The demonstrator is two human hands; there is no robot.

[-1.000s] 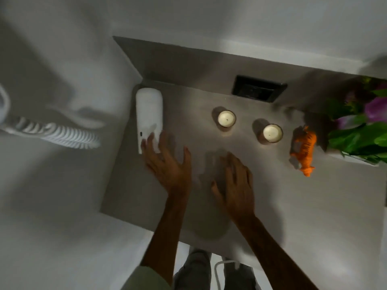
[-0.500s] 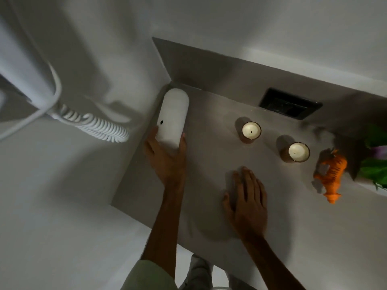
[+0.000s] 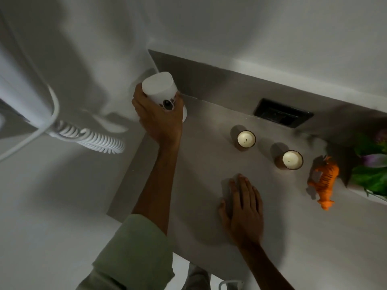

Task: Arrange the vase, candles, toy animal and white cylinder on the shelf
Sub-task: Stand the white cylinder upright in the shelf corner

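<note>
White cylinder [image 3: 159, 88], upright at the shelf's [image 3: 209, 164] back-left corner, enclosed by my left grip [image 3: 161, 120]; my right hand [image 3: 243, 208] lies flat, holding nothing. Step in hand: seating it; next, I judge, release without tipping.

dim white walls [image 3: 251, 28], coiled cord [image 3: 94, 141]

Light: dim, grey, coming from above and behind the hands
Shadows: soft dark patch under the right hand [image 3: 243, 210]; one beside each candle
Focus: slightly soft; edges bowed
</note>
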